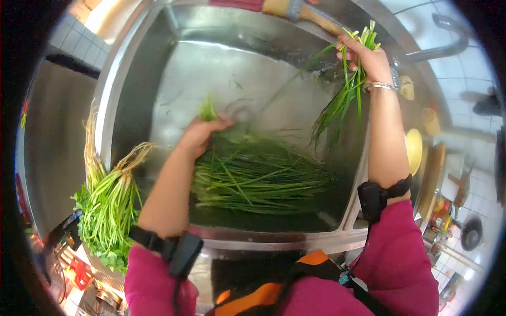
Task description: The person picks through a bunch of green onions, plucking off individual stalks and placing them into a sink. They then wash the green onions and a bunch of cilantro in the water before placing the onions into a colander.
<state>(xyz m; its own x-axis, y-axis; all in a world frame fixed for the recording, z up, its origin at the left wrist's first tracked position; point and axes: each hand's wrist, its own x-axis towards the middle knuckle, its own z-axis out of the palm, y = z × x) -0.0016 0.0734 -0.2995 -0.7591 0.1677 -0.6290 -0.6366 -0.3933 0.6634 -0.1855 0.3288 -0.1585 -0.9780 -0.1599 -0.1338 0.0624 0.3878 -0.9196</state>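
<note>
**Left hand [197,138] and right hand [370,60] both occupied over a deep, rectangular stainless-steel sink [195,68]**

Head view, the only one. From where I stand: two bare hands, one bunch in each, one loose heap lower down. Strands too many to count.

Heap of long, thin, dark-green, grass-like leaves [263,181]: on the near part of the basin floor. Strands lie mostly crosswise, straggling at the edges, a wet-looking gloss on them.

Right hand: raised at the far right corner. Thumb and fingers pinch a small bunch of slim green stalks [345,100]; pale ends poke up above the fingers, darker leaves hang down. One silvery bracelet [380,86] on that wrist.

Left hand: by the heap's far left edge. Fingers curled about a short-tipped, pale-green bunch [208,109]; too blurred to tell how each finger lies.

Outside the left rim: apparently two bundles of leafy, light-green stems with tan, stringy roots [113,197]. Right side: one yellow, oval, dish-like object [414,151]. Far rim: one wooden handle with a metal collar [320,21].
</note>
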